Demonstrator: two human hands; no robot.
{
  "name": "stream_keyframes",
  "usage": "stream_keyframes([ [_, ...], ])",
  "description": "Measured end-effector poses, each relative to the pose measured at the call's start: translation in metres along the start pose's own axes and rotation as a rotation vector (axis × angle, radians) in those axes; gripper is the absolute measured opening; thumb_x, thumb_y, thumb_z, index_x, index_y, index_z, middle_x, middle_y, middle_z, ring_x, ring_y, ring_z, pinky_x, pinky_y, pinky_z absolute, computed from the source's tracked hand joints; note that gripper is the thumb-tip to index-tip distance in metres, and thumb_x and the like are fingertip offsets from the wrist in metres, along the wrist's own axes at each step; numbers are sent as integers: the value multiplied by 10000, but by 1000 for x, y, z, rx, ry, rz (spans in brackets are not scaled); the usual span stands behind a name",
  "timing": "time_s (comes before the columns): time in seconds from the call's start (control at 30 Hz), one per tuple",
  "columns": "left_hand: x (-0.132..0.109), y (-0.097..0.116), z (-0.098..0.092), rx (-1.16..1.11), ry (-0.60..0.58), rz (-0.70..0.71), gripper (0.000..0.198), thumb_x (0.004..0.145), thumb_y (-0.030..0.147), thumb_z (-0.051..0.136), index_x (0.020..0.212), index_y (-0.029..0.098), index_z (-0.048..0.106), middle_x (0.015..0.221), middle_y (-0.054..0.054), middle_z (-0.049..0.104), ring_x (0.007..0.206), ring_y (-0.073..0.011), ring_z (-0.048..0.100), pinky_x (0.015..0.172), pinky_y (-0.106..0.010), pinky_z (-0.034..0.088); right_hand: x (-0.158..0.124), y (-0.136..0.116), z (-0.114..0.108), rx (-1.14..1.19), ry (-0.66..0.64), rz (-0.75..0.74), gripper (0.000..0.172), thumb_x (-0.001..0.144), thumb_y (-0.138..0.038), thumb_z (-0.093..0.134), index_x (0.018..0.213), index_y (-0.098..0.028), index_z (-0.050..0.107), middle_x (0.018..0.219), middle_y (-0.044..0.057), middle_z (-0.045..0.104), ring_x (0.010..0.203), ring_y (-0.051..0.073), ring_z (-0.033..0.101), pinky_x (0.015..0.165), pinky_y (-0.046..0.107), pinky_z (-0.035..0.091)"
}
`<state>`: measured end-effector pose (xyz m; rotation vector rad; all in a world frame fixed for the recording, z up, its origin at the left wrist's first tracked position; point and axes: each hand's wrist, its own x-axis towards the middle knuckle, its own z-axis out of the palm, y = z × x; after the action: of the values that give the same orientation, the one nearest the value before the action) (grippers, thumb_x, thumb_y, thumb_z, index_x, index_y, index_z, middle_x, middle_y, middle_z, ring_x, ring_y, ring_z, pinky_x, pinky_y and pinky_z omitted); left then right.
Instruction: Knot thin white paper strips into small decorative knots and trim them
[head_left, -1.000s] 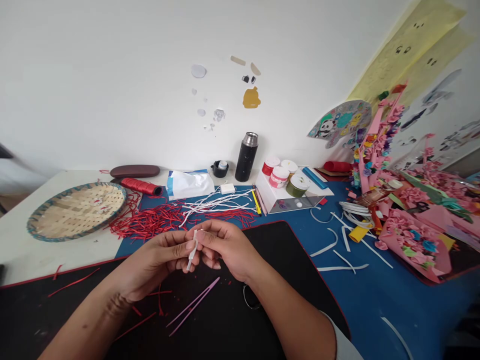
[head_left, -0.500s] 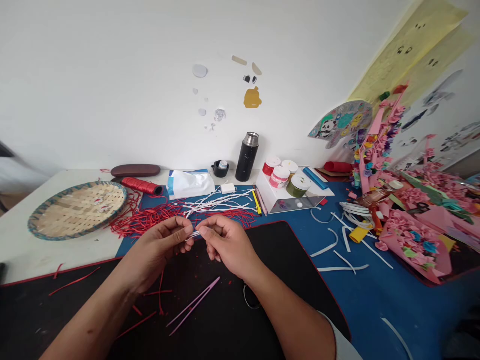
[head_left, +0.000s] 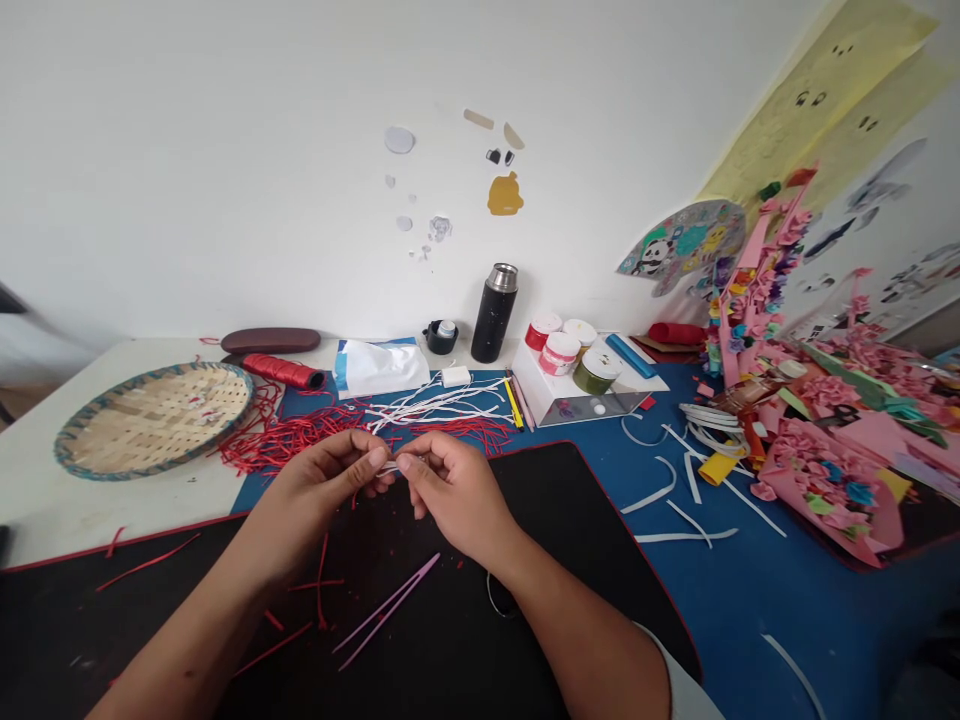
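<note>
The tabletop [head_left: 757,590] abuts a white wall along its far edge; its left end is white, the rest mostly blue. A black mat [head_left: 570,510] with red edging covers the near-edge middle. Pink paper flowers [head_left: 821,460] are heaped toward the far right corner. A shallow woven basket [head_left: 135,425] sits toward the left edge. Between basket and flowers, a white box [head_left: 600,408] carries lidded jars [head_left: 559,353]. Loose red cords [head_left: 300,445] lie beyond the mat's far edge.

I observe two bare hands raised over that edge. Left hand [head_left: 337,475]: fingers closed to a pinch, thumb against forefinger, gripping one end of the white strip. Right hand [head_left: 454,500]: same pinch, at the other end. A black bottle [head_left: 491,318] stands upright near the tabletop's far edge. Pink tweezers [head_left: 424,571] lie on the mat, prongs apart. The white strip [head_left: 392,467] spans the narrow gap between both thumbs; the fingers partly hide it.
</note>
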<state>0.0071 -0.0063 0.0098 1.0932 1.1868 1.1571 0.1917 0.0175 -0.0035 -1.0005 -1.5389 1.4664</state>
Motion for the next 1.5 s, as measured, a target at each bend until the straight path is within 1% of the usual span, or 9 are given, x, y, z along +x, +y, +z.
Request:
stream_keyframes([
  [0.1,0,1,1,-44,-12,20,356,717,463,967,941,245,797,882,-30,766,840,-223,697,755,-293,538,1,-2,0,13,29,-24,225,983,-416,649,976,-193,676,623,-63,582,508,104,555,532,240,433],
  [0.23,-1,10,6,20,53,49,347,650,430,1002,864,251,796,879,-32,777,840,-239,705,744,-301,553,1,-1,0,34,33,-27,257,984,-447,643,1012,-193,674,627,-66,578,509,106,553,529,241,439],
  [0.43,-4,14,7,131,80,53,342,669,522,960,843,256,835,823,-57,814,773,-263,708,678,-317,536,1,1,-1,28,19,6,257,979,-443,653,1020,-190,677,648,-61,588,514,104,559,535,245,451],
  [0.57,-3,13,6,186,100,41,361,678,553,940,875,261,857,854,-66,839,804,-274,718,706,-322,531,1,3,-1,23,-6,19,255,990,-436,644,1034,-187,682,659,-57,594,512,104,563,532,248,448],
  [0.73,-4,12,6,199,106,55,398,688,551,933,964,279,842,811,-45,828,767,-259,713,672,-306,519,3,1,-1,30,-3,9,242,986,-432,648,990,-191,666,623,-64,575,513,111,553,541,250,444],
  [0.97,-5,7,3,290,172,105,328,737,515,884,956,277,826,921,-52,837,853,-281,741,712,-313,538,3,3,-1,24,-2,27,226,988,-417,648,998,-191,658,641,-65,576,499,103,554,530,241,442],
  [1.17,-4,9,1,438,137,154,288,798,550,790,911,287,824,907,-30,833,840,-281,742,798,-353,569,3,4,0,41,-39,65,158,985,-340,653,1021,-186,652,681,-60,599,486,91,563,502,222,441],
  [1.3,-4,8,0,479,92,187,270,823,546,762,909,298,824,922,-21,835,855,-279,737,839,-365,559,4,3,-1,36,-45,56,134,986,-320,650,1004,-187,646,689,-58,604,489,91,568,508,222,450],
  [1.5,-4,8,2,409,110,110,311,790,558,791,924,279,820,934,-38,849,857,-290,749,791,-364,559,3,3,0,19,-26,54,124,983,-311,650,981,-187,655,676,-57,603,502,93,574,512,218,453],
])
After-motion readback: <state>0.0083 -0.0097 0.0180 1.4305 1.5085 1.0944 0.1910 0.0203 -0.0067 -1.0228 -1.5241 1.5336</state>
